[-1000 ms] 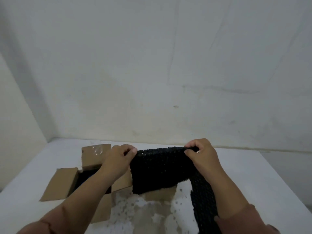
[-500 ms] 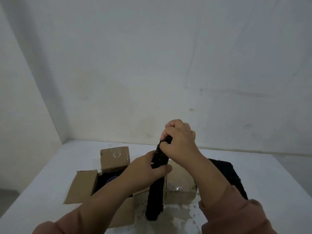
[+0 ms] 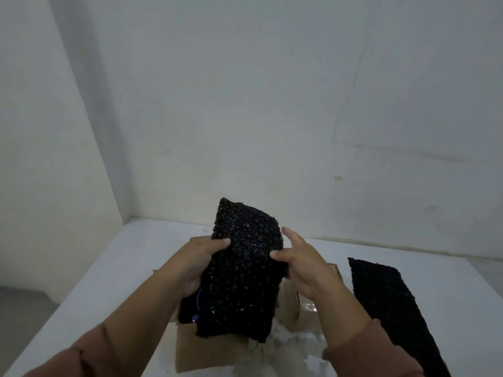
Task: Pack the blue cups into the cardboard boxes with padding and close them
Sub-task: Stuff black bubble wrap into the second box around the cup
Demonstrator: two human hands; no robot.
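I hold a folded sheet of black bubble wrap upright above an open cardboard box. My left hand grips its left edge, thumb on the front. On the sheet's right edge my right hand pinches with thumb and fingers, the index finger raised. A bit of a blue cup shows inside the box under the sheet's lower left corner. The rest of the box interior is hidden behind the wrap and my arms.
A second strip of black bubble wrap lies flat on the white table to the right. Another cardboard box with clear tape stands behind my right wrist. Walls close off the back and left.
The bubble wrap went from stretched wide between both hands to folded in half, now held as a flat pad over the box. The camera view shifted left.
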